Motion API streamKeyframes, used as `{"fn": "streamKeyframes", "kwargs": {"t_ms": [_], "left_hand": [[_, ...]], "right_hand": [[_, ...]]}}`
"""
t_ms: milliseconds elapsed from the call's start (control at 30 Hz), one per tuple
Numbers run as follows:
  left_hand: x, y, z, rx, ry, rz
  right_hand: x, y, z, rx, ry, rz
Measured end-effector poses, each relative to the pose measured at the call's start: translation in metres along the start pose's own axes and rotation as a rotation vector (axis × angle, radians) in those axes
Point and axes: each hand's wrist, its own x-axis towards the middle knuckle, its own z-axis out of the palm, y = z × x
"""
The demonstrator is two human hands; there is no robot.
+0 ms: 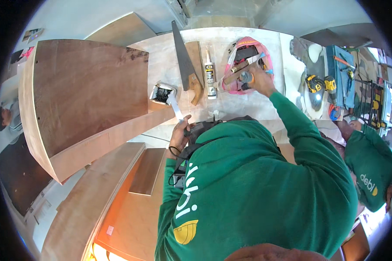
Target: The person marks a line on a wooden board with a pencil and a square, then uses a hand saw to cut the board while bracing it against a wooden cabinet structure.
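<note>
Bright, diffuse light floods the worktop [244,105] around the right grip [261,81], leaving soft shadows. Far right of that grip, whites burn out; nearer, a small white spot glares beside yellow power tools [312,83]. Low and left of the left grip [177,134], warm light glows. Fisheye curvature bows straight edges; detail softens toward the black rim.

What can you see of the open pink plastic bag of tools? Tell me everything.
The open pink plastic bag lies on the pale worktop, its thin, crumpled edge spread around a dark boxy object, a brown-handled tool and other items. The right hand is over its near right side, seeming to grip a grey round-ended object; contact with the bag is unclear. A white-and-black cartridge lies to its left.
</note>
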Motion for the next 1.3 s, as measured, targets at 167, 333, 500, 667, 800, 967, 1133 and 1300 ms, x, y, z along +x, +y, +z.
{"fn": "streamKeyframes", "kwargs": {"t_ms": [167,333,500,667,800,967,1133,1300], "left_hand": [[0.027,0.002,-0.013,-0.041,-0.055,0.066],[0.026,0.023,0.002,0.053,-0.071,0.029],[0.039,0.025,-0.017,0.099,-0.097,0.019],[0.054,0.035,-0.026,0.231,-0.045,0.002],[0.048,0.041,-0.021,0.313,-0.021,-0.038],[0.036,0.034,-0.041,0.371,0.017,-0.046],[0.026,0.035,-0.035,0.335,0.04,-0.025],[0.022,0.016,-0.036,0.182,0.097,0.007]], "right_hand": [[-0.06,-0.03,-0.024,-0.124,0.112,-0.174],[-0.12,-0.076,-0.06,0.472,0.509,0.137],[-0.192,-0.059,-0.091,1.124,0.508,0.634],[-0.252,0.026,-0.008,1.094,0.581,1.021],[-0.244,0.068,0.06,1.181,0.404,0.997],[-0.175,0.068,0.101,1.097,0.103,0.843],[-0.148,0.075,0.115,1.1,0.179,1.074],[-0.148,0.119,0.073,0.736,-0.391,0.817]]}}
